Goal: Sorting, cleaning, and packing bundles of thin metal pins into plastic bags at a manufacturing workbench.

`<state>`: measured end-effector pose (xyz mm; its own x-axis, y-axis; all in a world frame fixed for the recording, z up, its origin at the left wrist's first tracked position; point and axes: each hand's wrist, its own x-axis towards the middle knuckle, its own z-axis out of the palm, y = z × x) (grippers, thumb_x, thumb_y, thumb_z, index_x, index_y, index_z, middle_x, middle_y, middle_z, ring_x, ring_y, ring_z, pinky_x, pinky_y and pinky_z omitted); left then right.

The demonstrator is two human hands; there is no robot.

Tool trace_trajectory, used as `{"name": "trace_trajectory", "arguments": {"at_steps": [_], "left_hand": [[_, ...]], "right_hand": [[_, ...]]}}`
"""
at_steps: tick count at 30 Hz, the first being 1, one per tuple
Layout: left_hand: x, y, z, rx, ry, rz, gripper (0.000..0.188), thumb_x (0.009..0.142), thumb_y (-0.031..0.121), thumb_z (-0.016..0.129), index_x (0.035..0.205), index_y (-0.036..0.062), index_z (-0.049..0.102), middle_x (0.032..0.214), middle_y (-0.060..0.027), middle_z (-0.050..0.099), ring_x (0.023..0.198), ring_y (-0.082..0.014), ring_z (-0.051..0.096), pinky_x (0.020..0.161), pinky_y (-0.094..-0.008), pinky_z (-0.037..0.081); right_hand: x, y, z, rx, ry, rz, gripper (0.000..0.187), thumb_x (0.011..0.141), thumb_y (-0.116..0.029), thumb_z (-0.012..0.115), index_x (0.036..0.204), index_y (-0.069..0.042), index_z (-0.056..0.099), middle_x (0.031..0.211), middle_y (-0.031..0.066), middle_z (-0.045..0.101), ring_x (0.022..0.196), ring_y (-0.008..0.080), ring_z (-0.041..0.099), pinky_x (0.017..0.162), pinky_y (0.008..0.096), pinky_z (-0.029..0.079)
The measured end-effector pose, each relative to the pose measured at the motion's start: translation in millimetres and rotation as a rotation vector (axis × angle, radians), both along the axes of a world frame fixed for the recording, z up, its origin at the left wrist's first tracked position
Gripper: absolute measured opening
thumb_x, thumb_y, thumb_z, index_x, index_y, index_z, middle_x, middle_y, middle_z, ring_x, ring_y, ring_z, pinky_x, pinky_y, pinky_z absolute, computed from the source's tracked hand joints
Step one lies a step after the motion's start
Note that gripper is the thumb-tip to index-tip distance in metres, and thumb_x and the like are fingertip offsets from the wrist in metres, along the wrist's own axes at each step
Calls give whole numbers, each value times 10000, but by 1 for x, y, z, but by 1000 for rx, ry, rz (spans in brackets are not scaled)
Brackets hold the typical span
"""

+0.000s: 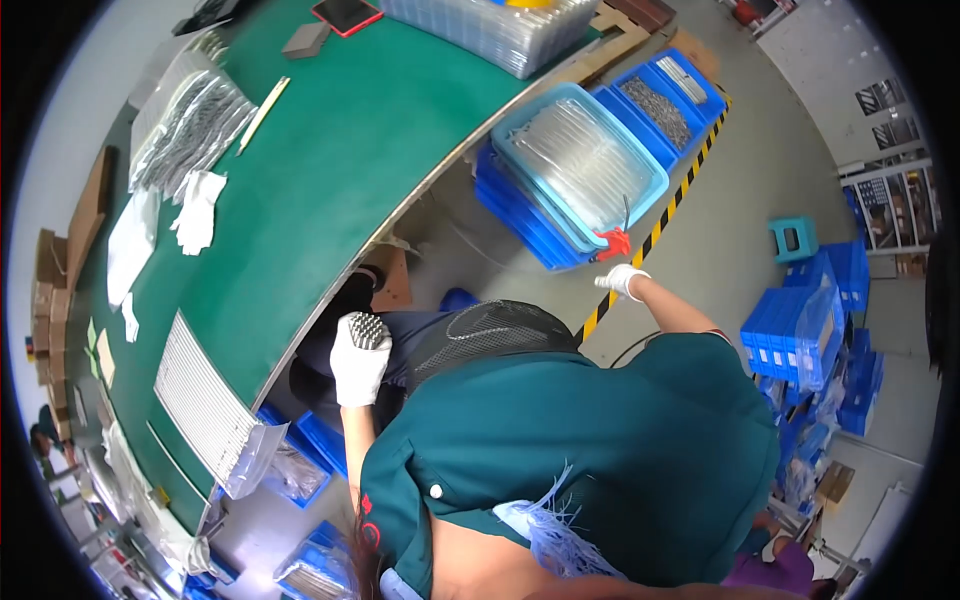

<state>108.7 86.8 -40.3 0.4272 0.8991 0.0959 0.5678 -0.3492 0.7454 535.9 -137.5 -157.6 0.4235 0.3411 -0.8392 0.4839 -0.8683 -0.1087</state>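
Note:
My left hand (359, 373), in a white glove, is closed around a bundle of thin metal rods (367, 330), their ends packed together and facing up. It is over my lap, near the table edge. My right hand (622, 283), also gloved in white, reaches out to the right with fingers stretched and nothing seen in them. Just beyond it, a red object (614, 243) with a thin dark tip sits at the near corner of a light-blue tub (655, 185). Clear plastic packs (585, 160) fill that tub.
On the green table (330, 130) at left are a ribbed tray of rods (205, 400), loose white gloves (199, 212) and stacked clear bags (185, 125). Blue bins (650, 110) with metal parts stand beyond the tub. Blue crates (795, 330) are stacked at far right.

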Motion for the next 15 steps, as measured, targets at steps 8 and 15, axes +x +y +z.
{"name": "trace_trajectory", "arguments": {"at_steps": [8,15], "left_hand": [[-2,-6,-8,3,83,-18,311,708,84,692,982,38,553,826,-68,645,763,-188,643,707,-267,501],[3,-10,-3,38,87,9,297,719,104,685,986,45,571,840,-80,648,789,-214,645,723,-280,506]], "right_hand": [[11,5,-31,702,34,-1037,542,772,-266,711,1242,-113,490,1195,37,548,1078,198,522,846,414,452],[-2,-18,-33,999,-256,-920,496,792,-229,684,1230,-53,532,992,48,622,856,169,574,788,297,442]]}}
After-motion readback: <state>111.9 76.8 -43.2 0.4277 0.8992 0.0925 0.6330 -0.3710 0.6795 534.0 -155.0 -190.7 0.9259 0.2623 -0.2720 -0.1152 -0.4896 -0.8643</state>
